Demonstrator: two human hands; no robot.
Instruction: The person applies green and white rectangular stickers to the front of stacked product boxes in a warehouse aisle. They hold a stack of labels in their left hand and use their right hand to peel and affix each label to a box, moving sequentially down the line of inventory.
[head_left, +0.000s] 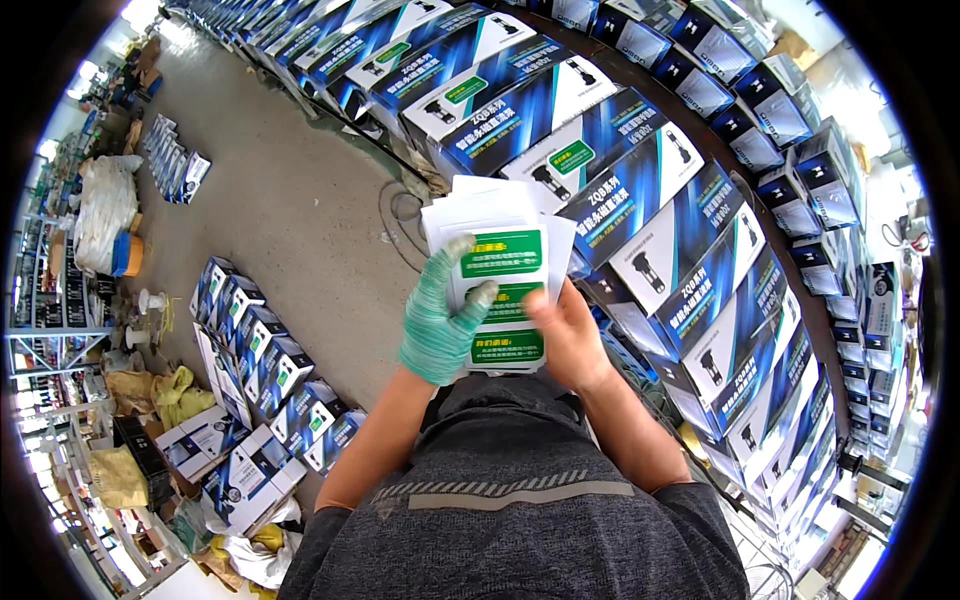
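Note:
My left hand (pixel 440 312), in a pale green glove with bare fingertips at the thumb and forefinger, grips a stack of white sticker sheets (pixel 487 213) in front of my chest. The top sheet carries green labels (pixel 503 252) one above another, with yellow and white print. At the right edge of the stack is my bare right hand (pixel 575 335), its thumb blurred over the front and its other fingers partly hidden along the edge. Just beyond the sheets stands a long row of blue and white cartons (pixel 560 150) with pump pictures; several bear a green label.
More cartons (pixel 720 50) line a second row at the far right. On the left, a group of cartons (pixel 255 345) stands on the grey floor (pixel 290 220), near opened boxes (pixel 250 475) and plastic bags. A loose cable (pixel 400 215) lies by the row. Shelving (pixel 50 350) runs along the left.

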